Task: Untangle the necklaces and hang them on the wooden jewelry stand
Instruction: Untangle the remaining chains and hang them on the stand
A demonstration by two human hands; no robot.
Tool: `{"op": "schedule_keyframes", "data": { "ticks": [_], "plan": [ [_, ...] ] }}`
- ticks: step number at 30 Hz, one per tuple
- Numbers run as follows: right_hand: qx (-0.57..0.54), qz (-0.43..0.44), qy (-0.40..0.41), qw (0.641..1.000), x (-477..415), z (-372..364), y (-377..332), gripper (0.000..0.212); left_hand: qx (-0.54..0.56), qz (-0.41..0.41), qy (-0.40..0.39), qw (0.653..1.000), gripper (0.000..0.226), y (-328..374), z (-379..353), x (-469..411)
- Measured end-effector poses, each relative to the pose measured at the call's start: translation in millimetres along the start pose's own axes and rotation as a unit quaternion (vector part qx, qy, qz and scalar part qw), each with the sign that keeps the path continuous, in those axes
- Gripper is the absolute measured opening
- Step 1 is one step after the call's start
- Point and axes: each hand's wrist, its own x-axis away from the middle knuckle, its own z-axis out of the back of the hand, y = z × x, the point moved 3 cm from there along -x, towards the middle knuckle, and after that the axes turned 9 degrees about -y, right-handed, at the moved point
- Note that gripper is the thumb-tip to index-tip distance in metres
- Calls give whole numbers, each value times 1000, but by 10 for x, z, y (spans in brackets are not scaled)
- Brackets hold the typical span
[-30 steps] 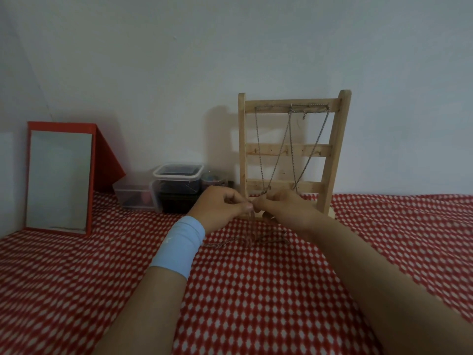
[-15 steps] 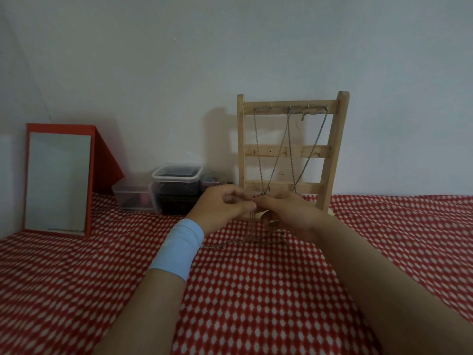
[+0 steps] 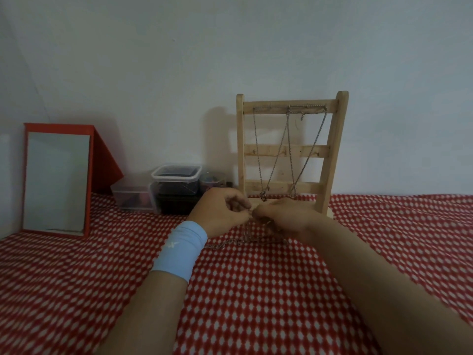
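While two chains (image 3: 258, 155) hang on the wooden jewelry stand (image 3: 330, 149), the left hand (image 3: 221, 215) and right hand (image 3: 288, 219), fingers (image 3: 239, 201) curled, apparently pinch a tangled necklace (image 3: 230, 243).

Red cloth (image 3: 256, 303) dotted with white diamonds, pale blue wristband (image 3: 179, 249), light wooden jewelry stand (image 3: 330, 149), silver-grey necklaces (image 3: 279, 149), red-framed mirror (image 3: 56, 180), white wall (image 3: 204, 60).
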Motion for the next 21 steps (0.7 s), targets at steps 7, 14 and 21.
{"op": "schedule_keyframes", "data": {
  "ticks": [7,14,21],
  "plan": [
    [-24,23,-28,999,-25,-71,2,34,103,67,-51,991,16,-85,-133,-25],
    [70,104,26,992,-4,-44,-70,28,147,121,-79,978,10,-134,-8,5],
    [184,183,38,965,73,-31,-153,37,135,93,-10,986,12,-90,23,11]
  ]
}}
